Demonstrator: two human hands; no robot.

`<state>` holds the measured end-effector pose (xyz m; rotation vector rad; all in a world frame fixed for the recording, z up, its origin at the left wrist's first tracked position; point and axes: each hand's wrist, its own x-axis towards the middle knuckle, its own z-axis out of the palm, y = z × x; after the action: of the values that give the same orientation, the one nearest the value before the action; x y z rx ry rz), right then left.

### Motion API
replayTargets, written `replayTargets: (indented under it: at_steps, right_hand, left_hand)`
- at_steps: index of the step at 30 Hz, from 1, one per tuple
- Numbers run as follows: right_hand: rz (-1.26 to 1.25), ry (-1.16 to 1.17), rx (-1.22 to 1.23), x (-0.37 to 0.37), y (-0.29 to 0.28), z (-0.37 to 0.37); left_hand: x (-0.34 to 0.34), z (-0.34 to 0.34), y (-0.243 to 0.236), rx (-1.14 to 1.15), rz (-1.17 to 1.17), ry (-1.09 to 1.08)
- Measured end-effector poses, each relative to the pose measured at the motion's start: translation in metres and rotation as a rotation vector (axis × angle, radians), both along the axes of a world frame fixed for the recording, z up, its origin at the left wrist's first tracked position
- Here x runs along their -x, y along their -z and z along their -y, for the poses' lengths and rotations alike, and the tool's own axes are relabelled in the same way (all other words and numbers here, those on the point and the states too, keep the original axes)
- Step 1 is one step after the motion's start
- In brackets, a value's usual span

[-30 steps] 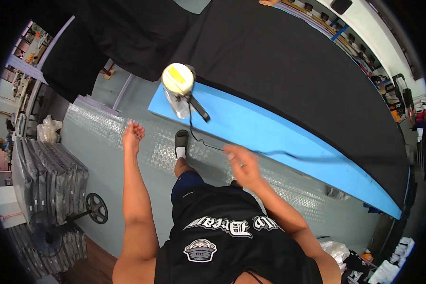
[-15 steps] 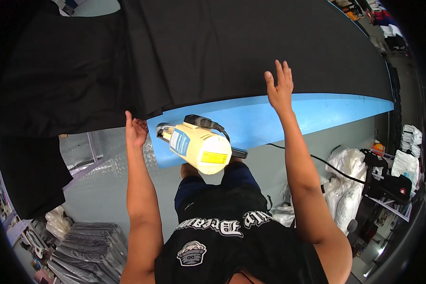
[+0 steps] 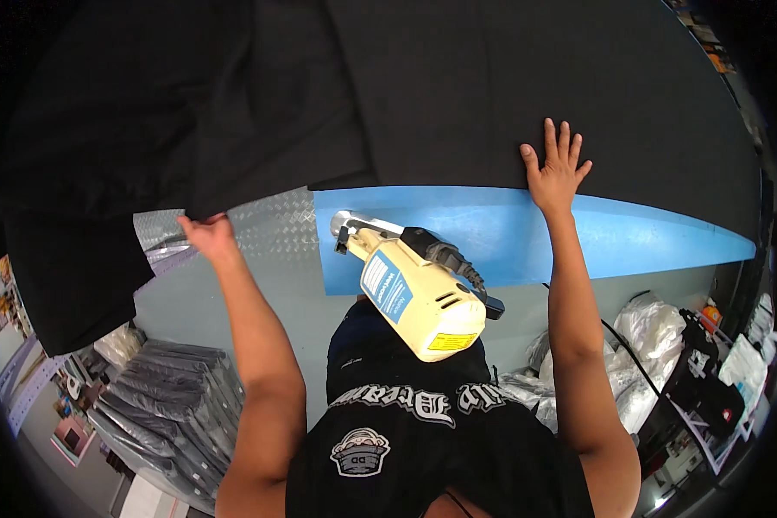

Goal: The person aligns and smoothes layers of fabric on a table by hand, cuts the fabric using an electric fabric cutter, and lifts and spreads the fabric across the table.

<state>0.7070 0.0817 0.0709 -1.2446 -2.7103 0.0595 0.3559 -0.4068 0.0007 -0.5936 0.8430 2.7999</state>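
Black fabric (image 3: 440,95) spreads across the far side of the table in broad layers, with folds at the left. My left hand (image 3: 211,237) has its fingers closed at the near edge of the left piece; some fingertips are hidden by the cloth. Palm down with fingers spread, my right hand (image 3: 555,175) lies on the right part of the fabric near its front edge. Between my arms, a cream electric fabric cutter (image 3: 419,293) with a blue label and a dark cord plug stands over the blue sheet (image 3: 509,233), touched by neither hand.
A patterned metallic strip (image 3: 276,220) shows left of the blue sheet. Black fabric (image 3: 78,285) hangs over the table's left end. Stacked dark plastic-wrapped packages (image 3: 168,406) are at lower left, clear plastic bags (image 3: 639,337) at right. A black cable (image 3: 634,358) runs behind my right arm.
My left hand has moved left with the fabric edge, uncovering more of the metallic strip. My right hand has spread its fingers on the cloth. The view has shifted.
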Motion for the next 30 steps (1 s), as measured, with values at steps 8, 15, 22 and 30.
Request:
replayTargets:
  at_steps: [8,15,22,30]
  right_hand:
    - [0.051,0.024,-0.025,-0.013,0.001,-0.007]
    - [0.047,0.008,-0.049,-0.016,-0.001,-0.008]
    - [0.048,0.011,-0.028,-0.015,-0.001,-0.010]
    - [0.038,0.005,-0.024,-0.014,-0.002,-0.010]
  left_hand:
    - [-0.080,-0.135,0.010,0.025,0.183,0.580]
    - [-0.078,-0.117,-0.010,-0.253,0.035,0.356]
    - [-0.088,-0.140,-0.007,-0.028,0.057,0.436]
    - [-0.105,-0.152,-0.014,0.023,0.109,0.569]
